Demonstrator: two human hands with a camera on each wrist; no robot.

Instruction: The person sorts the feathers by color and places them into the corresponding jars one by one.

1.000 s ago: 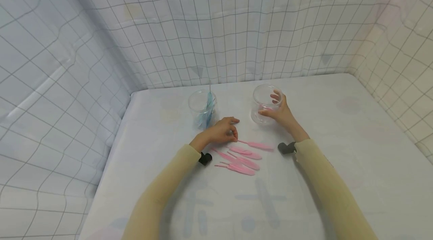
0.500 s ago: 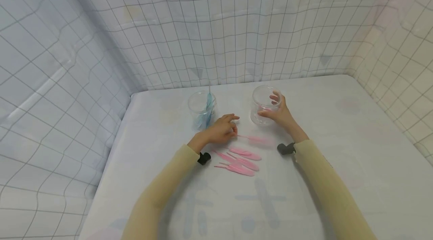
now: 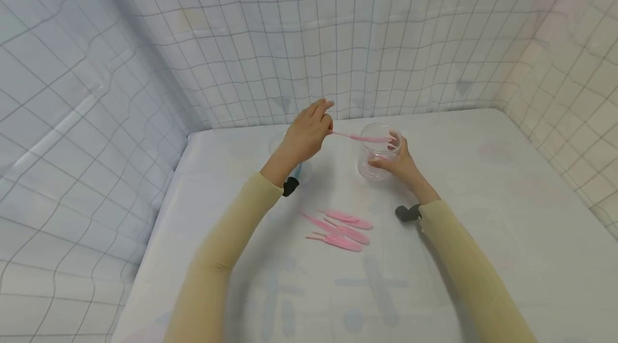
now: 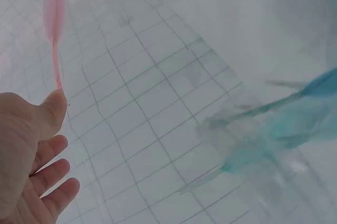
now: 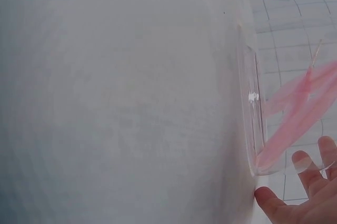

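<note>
Pinching a pink feather (image 3: 369, 139) by the quill in the left hand (image 3: 308, 131), pointing it lengthwise to the right, with its vane at the mouth of a jar (image 3: 365, 165); gripping that jar with the right hand (image 3: 402, 165), nearer the feather's tip.

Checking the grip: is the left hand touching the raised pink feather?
Touching: in the left wrist view, the left hand pinches the raised pink feather by its quill.

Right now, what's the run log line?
left hand: pinches pink feather by quill | right hand: holds clear jar, feathers inside | table: loose pink feathers
</note>
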